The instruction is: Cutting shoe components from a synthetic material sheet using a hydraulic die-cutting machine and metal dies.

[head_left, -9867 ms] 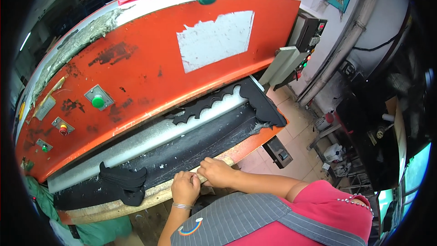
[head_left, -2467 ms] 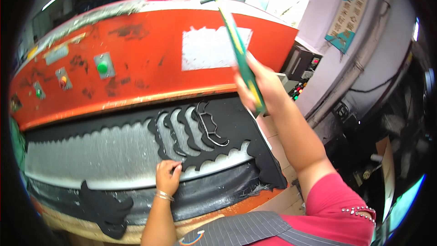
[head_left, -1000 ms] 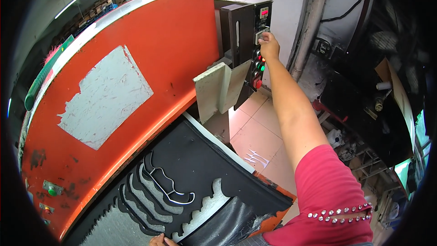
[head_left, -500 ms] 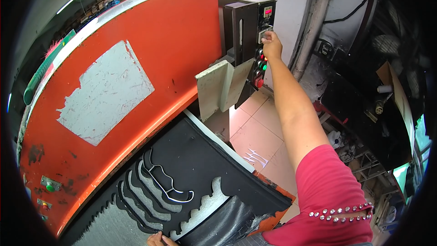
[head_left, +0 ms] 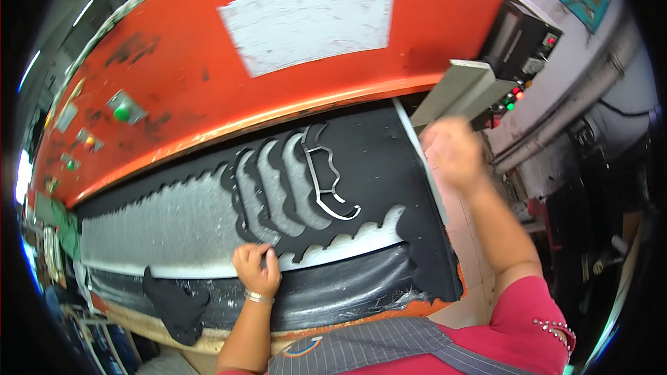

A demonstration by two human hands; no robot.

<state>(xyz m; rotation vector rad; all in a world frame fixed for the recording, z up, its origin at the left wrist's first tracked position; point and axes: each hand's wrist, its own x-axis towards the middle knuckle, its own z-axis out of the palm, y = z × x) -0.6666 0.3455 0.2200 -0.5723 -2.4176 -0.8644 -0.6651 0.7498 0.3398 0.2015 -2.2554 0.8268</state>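
My left hand [head_left: 257, 269] rests over the near side of the press bed, fingers curled together at the lower ends of the cut strips in a black sheet [head_left: 379, 146]. What it pinches, if anything, is hidden. My right hand [head_left: 455, 153] is in the air over the bed's right edge, its fingers smeared by motion. A metal cutting die [head_left: 321, 179], an open wavy outline with crossbars, lies on the black sheet beside several wavy cut-outs. Through them shows the grey cutting board [head_left: 160, 226].
The orange press head [head_left: 445, 21] spans the far side, bearing a worn pale patch and green buttons. At right stands a dark control box [head_left: 517, 38] with lit buttons, beside a bent metal plate [head_left: 455, 90]. A black scrap [head_left: 177, 305] hangs over the front edge.
My right hand has left the control box and come back toward the bed. My view has swung left, showing more of the bed. The die lies in the same place on the sheet.
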